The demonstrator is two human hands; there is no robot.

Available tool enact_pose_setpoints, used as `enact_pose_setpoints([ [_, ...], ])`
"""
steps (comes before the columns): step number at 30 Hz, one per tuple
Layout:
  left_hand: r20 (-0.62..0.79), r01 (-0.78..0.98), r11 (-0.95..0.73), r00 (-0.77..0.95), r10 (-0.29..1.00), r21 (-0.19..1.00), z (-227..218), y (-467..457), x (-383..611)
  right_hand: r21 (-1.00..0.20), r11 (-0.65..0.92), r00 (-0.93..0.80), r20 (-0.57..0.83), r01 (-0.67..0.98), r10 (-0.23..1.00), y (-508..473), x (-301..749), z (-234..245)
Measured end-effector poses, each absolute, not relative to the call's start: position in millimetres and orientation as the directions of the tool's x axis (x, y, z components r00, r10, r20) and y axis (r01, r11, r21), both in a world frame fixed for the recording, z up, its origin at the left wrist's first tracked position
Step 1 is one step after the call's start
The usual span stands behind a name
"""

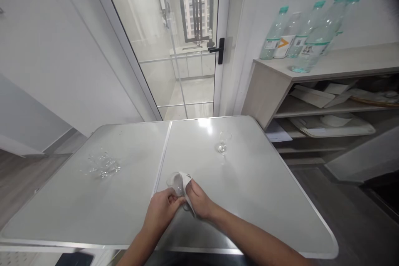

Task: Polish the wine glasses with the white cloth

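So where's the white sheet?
In the head view, the white sheet is below the middle, in the right hand, beside the clear glass and just right of the seam across the table.

A clear glass (177, 183) tilts between the hands (160, 208), a bent white sheet (186, 180) against it.

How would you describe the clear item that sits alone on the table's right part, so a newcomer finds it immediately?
Find the grey table before the glass door, then the table's pale seam. Right of that seam, toward the far edge, sits a small clear item. It is alone, unlike the clear cluster left of the seam and the clear piece at the left hand.
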State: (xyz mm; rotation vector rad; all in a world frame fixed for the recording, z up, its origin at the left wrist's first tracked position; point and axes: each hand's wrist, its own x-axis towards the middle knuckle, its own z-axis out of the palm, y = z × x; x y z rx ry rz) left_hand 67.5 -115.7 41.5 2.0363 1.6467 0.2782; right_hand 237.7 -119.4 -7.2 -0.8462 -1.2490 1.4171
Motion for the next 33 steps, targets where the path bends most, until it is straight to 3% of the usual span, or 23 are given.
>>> enact_pose_setpoints([
  [3,-0.015,0.759,-0.179,0.241,0.97,0.626,51,-113,67,-0.951,-0.036,-0.213,0.033,-0.309,0.976,-116,241,0],
  [7,0.172,0.663,-0.344,0.312,0.934,0.665,60,-103,68,-0.917,-0.104,-0.341,0.037,-0.386,0.939,-122,237,5],
  [10,0.158,0.523,-0.393,0.437,0.886,0.756,64,-95,68,-0.782,-0.409,-0.574,-0.081,-0.47,0.815,-128,234,1],
  [13,0.121,0.341,-0.357,0.554,0.824,0.87,68,-92,68,-0.668,-0.573,-0.754,-0.028,-0.474,0.656,-128,236,-1],
  [17,0.152,0.257,-0.385,0.624,0.767,0.887,70,-96,72,-0.631,-0.611,-0.804,0.035,-0.479,0.594,-124,241,0],
  [24,0.236,0.022,-0.471,0.844,0.481,0.882,73,-92,85,-0.752,-0.59,-0.925,0.065,-0.292,0.375,-119,238,-22],
  [27,0.247,-0.009,-0.456,0.85,0.466,0.89,76,-92,92,-0.781,-0.583,-0.963,0.081,-0.221,0.257,-115,241,-27],
  [29,0.247,0.085,-0.496,0.788,0.564,0.864,77,-96,97,-0.813,-0.536,-0.946,0.052,-0.227,0.321,-113,245,-24],
  [33,0.278,0.413,-0.533,0.535,0.798,0.738,73,-110,110,-0.947,-0.231,-0.701,-0.008,-0.224,0.713,-109,248,-14],
])
